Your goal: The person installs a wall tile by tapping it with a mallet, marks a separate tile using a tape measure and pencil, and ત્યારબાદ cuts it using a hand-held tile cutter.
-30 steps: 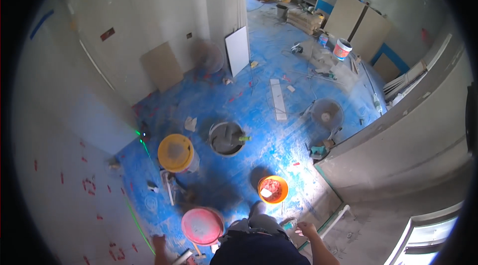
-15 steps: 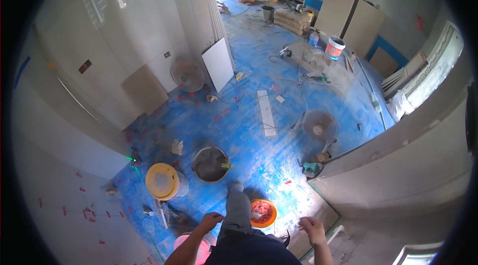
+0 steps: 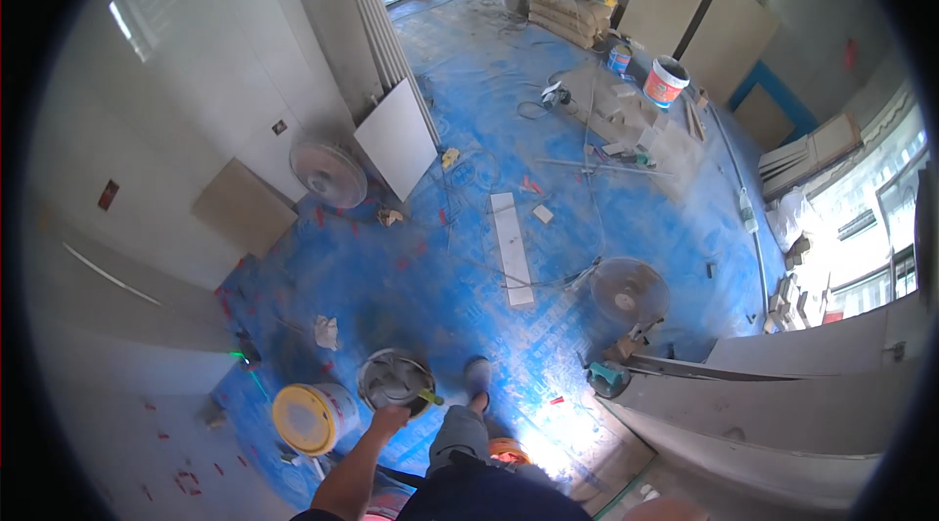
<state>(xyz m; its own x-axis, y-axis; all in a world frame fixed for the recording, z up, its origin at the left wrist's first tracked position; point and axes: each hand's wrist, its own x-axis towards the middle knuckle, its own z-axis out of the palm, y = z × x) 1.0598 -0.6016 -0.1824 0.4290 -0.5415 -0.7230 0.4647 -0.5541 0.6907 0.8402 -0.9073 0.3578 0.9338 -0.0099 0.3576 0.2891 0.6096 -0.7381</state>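
Observation:
My left hand [image 3: 390, 417] is curled over the near side of a grey mortar bucket [image 3: 389, 382] with a yellow-green handled tool [image 3: 434, 398]; I cannot tell whether it touches or holds anything. To its left stands a white bucket with a yellow lid [image 3: 305, 418]. My right hand [image 3: 657, 509] is a blurred patch at the bottom edge, fingers hidden. My grey-trousered leg and shoe are beside the mortar bucket, partly covering an orange bucket [image 3: 509, 450].
Dusty blue floor sheeting [image 3: 421, 286] carries a white strip [image 3: 511, 245], cables and two round fans [image 3: 626, 291]. A white board [image 3: 396, 139] leans left, with panels [image 3: 665, 12] at the back right. A teal tool [image 3: 606, 376] sits by the right wall edge [image 3: 743, 389].
I have stepped forward and the view has turned toward the right-hand window. My left hand has risen toward the mortar bucket, while my right hand has dropped almost out of view.

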